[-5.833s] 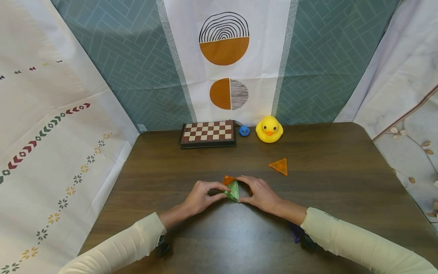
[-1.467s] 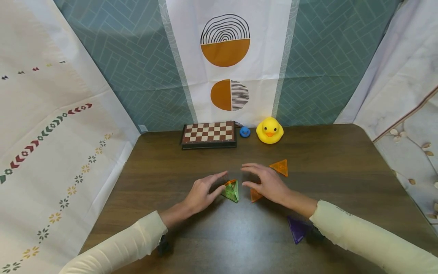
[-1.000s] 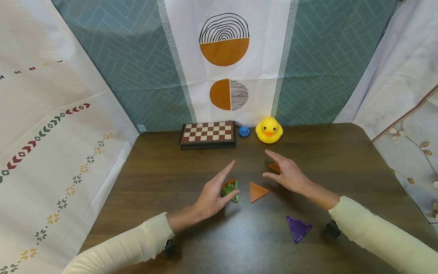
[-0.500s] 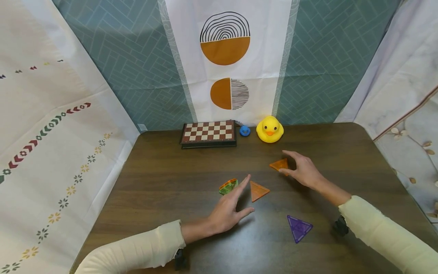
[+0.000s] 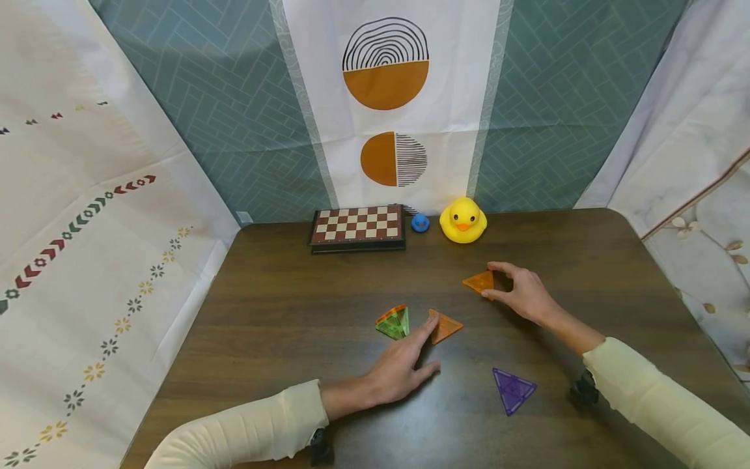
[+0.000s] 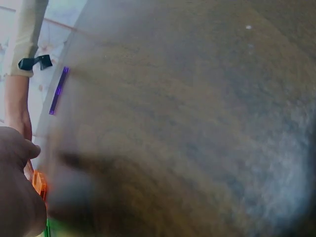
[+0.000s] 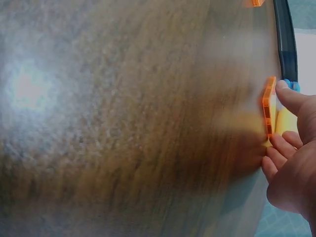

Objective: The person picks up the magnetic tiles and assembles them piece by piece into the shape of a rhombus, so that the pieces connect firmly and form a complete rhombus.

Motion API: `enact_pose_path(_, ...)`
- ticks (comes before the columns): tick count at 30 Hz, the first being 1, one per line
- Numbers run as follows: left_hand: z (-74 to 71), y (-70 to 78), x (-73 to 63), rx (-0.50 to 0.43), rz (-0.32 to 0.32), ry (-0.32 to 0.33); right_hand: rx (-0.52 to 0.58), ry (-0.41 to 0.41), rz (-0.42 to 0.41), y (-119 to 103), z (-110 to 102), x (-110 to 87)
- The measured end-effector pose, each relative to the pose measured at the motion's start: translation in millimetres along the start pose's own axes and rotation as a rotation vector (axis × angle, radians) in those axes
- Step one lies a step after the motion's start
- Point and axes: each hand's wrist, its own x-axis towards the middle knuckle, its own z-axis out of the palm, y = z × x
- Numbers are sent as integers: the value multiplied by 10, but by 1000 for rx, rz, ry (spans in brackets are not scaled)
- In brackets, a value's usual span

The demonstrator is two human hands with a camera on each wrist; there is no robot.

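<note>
- At the right-hand edge of the far orange triangle (image 5: 478, 282), my right grip (image 5: 520, 294) pinches, thumb at the corner nearer me and fingertips at the farther one.
- That triangle lies leftward of my palm, one corner aimed left; its sides look equal, so I find no long axis. Whether it is flat on the tabletop (image 5: 281, 306) or slightly raised, I cannot tell.
- My left grip (image 5: 398, 368) is released, fingers extended, forefinger at the left edge of the near orange triangle (image 5: 447, 327), thumb apart from it.
- The key relation: the near triangle sits left of the far one and closer to me, its corner aimed right; my left grip is the nearer to it, my right to the far one.
- Just left of the near triangle, with a gap between, rests the green-and-orange piece (image 5: 395, 322).
- Toward me on the right lies the purple triangle (image 5: 513, 391), apart from both grips.
</note>
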Motion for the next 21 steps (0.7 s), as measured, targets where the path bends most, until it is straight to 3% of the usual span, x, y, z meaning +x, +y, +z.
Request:
enact_pose_path(7,132,-97,-14,40,51,-3,-20,9,5,-11,22,-7)
enact_pose_path(12,75,-5,-21,68,25,-57,-13,39,-10,-19,40,-17)
enact_pose_path(21,71,14,-16,87,17,-58,43,149,-105,-16,88,-9)
